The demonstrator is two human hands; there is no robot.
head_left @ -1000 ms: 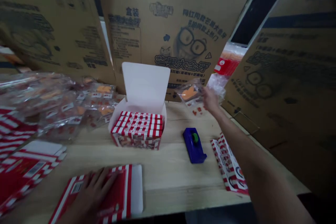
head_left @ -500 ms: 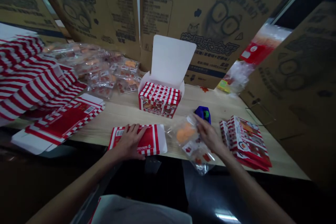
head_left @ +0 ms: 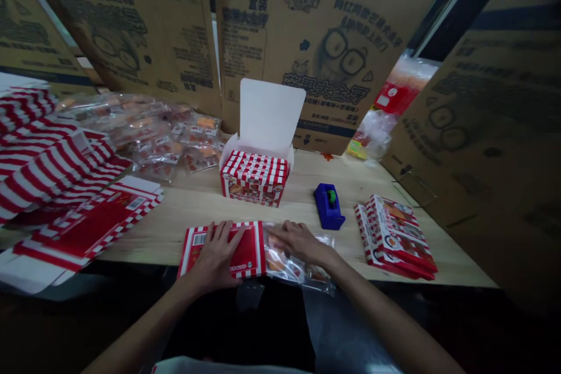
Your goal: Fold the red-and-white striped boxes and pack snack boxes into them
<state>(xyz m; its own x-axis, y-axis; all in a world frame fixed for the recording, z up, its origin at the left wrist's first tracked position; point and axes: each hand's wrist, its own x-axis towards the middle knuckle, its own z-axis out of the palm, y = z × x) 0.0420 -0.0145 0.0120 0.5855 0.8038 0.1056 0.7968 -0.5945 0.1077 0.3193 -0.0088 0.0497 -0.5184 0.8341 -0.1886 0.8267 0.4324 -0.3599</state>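
My left hand (head_left: 215, 251) lies flat, fingers spread, on a flattened red-and-white striped carton (head_left: 249, 257) at the table's near edge. My right hand (head_left: 299, 241) rests with fingers stretched out on a clear plastic packet (head_left: 307, 269) of orange snacks, pressing it against the carton's right end. Part of the packet is under the hand. Behind them an open striped box (head_left: 255, 178) stands with its white lid up.
A blue tape dispenser (head_left: 328, 206) sits right of the open box. Stacked filled cartons (head_left: 397, 236) lie at the right. Flat striped cartons (head_left: 56, 169) and clear snack packets (head_left: 162, 140) pile at the left. Large cardboard boxes (head_left: 315, 41) wall the back and right.
My right hand fetched the snack packet from the far right, carried it to the near edge and laid it flat beside the carton. The left hand stayed on the carton.
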